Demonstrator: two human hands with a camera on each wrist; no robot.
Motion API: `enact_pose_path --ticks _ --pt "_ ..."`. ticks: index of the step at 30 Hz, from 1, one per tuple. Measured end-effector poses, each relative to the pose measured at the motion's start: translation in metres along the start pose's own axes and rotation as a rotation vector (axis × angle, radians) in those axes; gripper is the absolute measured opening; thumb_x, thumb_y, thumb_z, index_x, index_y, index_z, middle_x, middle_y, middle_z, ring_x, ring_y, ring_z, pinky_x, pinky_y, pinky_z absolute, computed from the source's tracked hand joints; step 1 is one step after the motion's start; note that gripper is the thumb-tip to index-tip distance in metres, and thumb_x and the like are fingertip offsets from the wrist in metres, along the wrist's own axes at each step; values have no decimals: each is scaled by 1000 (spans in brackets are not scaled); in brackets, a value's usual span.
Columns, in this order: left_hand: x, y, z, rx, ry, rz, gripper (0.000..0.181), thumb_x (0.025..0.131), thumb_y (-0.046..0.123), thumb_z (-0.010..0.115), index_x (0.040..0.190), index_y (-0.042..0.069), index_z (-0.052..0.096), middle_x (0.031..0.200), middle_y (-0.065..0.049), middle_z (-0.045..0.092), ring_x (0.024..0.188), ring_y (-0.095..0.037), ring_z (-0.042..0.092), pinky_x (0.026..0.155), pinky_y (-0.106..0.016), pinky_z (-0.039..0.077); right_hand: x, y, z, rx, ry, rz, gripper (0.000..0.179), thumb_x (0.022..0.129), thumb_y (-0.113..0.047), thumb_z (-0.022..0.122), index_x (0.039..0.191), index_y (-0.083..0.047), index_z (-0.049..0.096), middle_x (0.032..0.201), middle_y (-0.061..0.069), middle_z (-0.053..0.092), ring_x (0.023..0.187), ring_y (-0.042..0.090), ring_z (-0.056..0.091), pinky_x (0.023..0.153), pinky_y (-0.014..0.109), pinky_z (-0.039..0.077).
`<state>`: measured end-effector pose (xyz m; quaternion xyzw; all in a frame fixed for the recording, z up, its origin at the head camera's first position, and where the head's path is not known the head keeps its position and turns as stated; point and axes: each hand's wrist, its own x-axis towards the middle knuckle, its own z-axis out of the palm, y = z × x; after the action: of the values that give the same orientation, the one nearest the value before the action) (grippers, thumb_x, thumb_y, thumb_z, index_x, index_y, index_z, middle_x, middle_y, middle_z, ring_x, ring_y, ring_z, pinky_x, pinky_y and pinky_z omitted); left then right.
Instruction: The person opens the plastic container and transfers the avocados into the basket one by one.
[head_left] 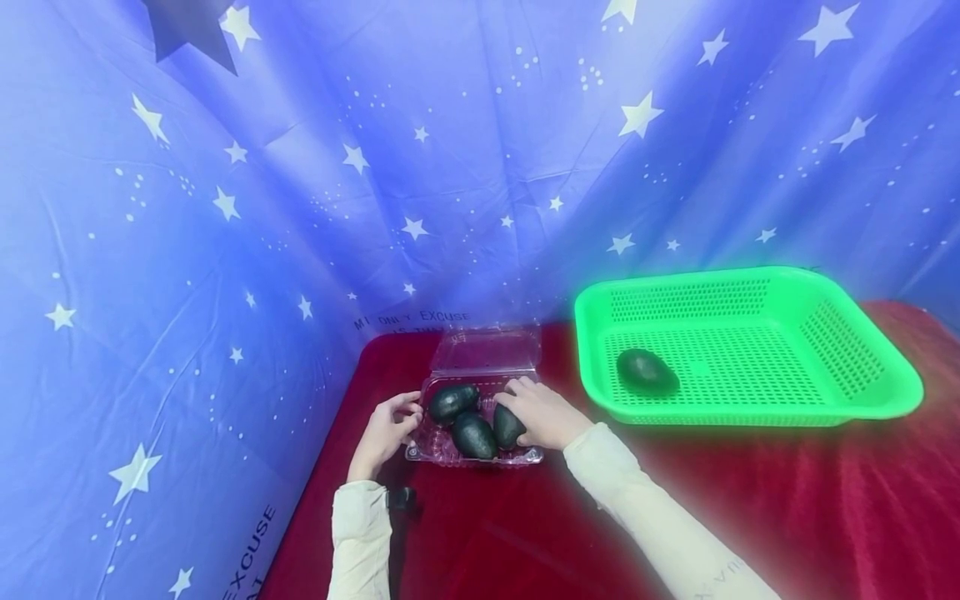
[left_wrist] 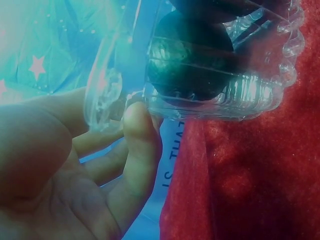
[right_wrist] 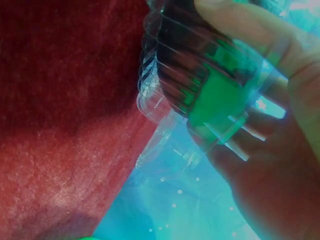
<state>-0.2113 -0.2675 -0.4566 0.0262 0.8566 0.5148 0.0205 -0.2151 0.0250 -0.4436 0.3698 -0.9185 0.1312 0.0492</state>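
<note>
A clear plastic clamshell box sits on the red cloth with its lid tipped back. Inside lie a dark green avocado at the back left and another avocado at the front middle. My right hand reaches over the box's right side and holds a third avocado, partly hidden by the fingers. At the left side, my left hand pinches the box's edge. The left wrist view has these fingers at the clear rim, beside a dark avocado seen through the plastic.
To the right stands a bright green perforated basket with one avocado in its left part. Red cloth covers the table. A blue star-printed curtain hangs behind and along the left.
</note>
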Motion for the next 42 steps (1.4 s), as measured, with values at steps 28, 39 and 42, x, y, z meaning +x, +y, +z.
enact_pose_path --ticks 28,39,42 --pt "-2 -1 -1 8 -8 5 41 92 -5 62 132 -5 58 105 -22 66 89 -31 66 56 -32 59 -16 3 -23 22 157 6 71 70 -33 90 131 -11 60 122 10 58 113 26 57 89 42 58" --pt "0 1 0 8 -5 18 41 91 -5 62 132 -5 58 104 -20 66 87 -31 66 55 -31 58 -28 19 -43 31 251 46 72 66 -30 92 128 -7 62 118 10 60 108 27 58 88 45 58" --pt "-2 1 0 12 -9 21 41 91 -5 62 132 -6 58 104 -21 66 87 -30 66 55 -31 58 -35 23 -49 31 261 53 73 67 -30 92 128 -6 62 118 11 60 109 28 59 90 45 57"
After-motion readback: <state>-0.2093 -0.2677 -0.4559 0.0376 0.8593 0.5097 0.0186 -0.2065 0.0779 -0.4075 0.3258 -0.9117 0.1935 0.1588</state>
